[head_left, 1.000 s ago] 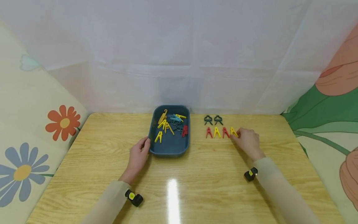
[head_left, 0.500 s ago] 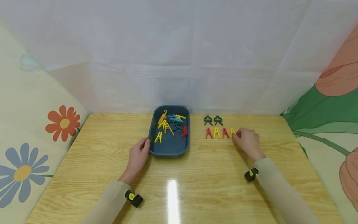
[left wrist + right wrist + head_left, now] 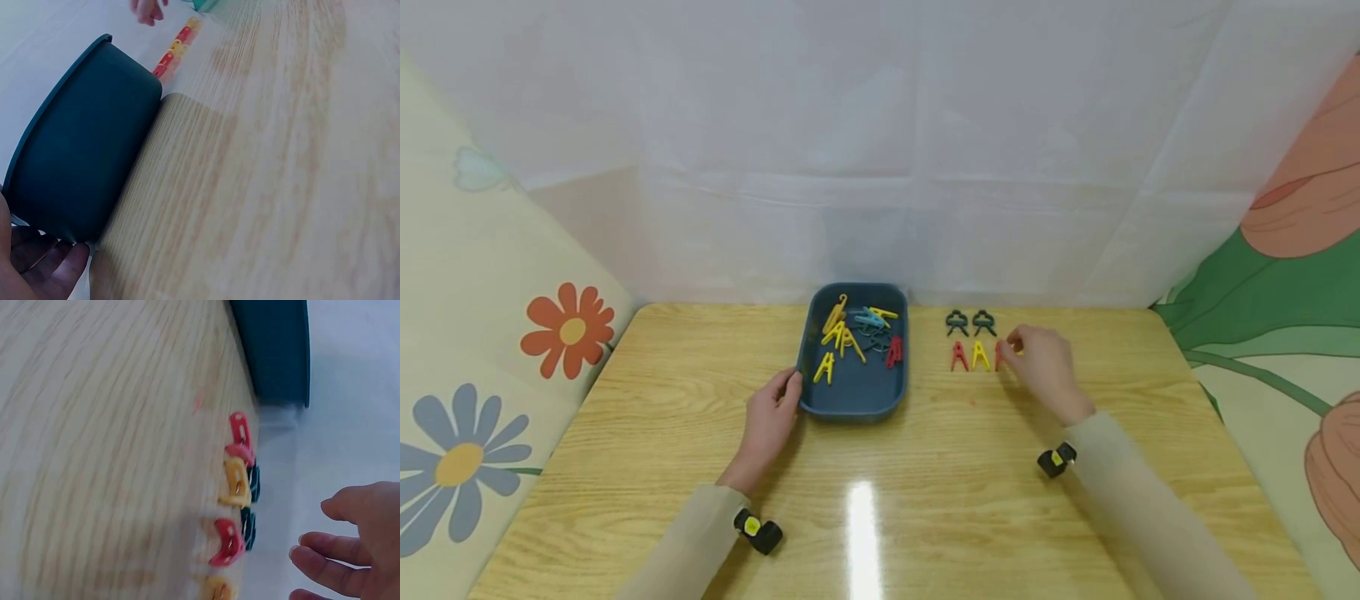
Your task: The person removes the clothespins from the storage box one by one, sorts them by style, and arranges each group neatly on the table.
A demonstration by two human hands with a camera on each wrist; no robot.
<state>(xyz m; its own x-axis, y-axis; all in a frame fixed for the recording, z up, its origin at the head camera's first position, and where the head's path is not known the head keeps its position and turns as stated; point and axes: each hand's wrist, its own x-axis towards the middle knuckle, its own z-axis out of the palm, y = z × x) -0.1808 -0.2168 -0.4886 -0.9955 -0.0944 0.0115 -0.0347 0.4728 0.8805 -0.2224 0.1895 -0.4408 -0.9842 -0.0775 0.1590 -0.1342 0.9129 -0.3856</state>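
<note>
My left hand (image 3: pixel 772 410) grips the near left side of a dark blue tray (image 3: pixel 857 404), thumb at the rim; in the left wrist view its fingers (image 3: pixel 70 270) curl against the tray's outer wall. To the right, my right hand (image 3: pixel 1043 367) hovers over a row of plastic clips: a red clip (image 3: pixel 958 357), a yellow clip (image 3: pixel 981 356), a second red clip (image 3: pixel 229 542) and a second yellow clip (image 3: pixel 220 589). It partly hides the last two in the head view. The right wrist view shows its thumb and fingers apart with nothing between them.
Behind that row lie two dark green clips (image 3: pixel 984 322). The tray holds several loose clips, among them yellow clips (image 3: pixel 825 367), a light blue clip (image 3: pixel 870 317) and red clips (image 3: pixel 894 352). A white sheet (image 3: pixel 775 233) rises at the table's back edge.
My right hand has let go of the yellow clip at the row's right end and moved left, over the second red clip. My left hand and the tray have stayed put.
</note>
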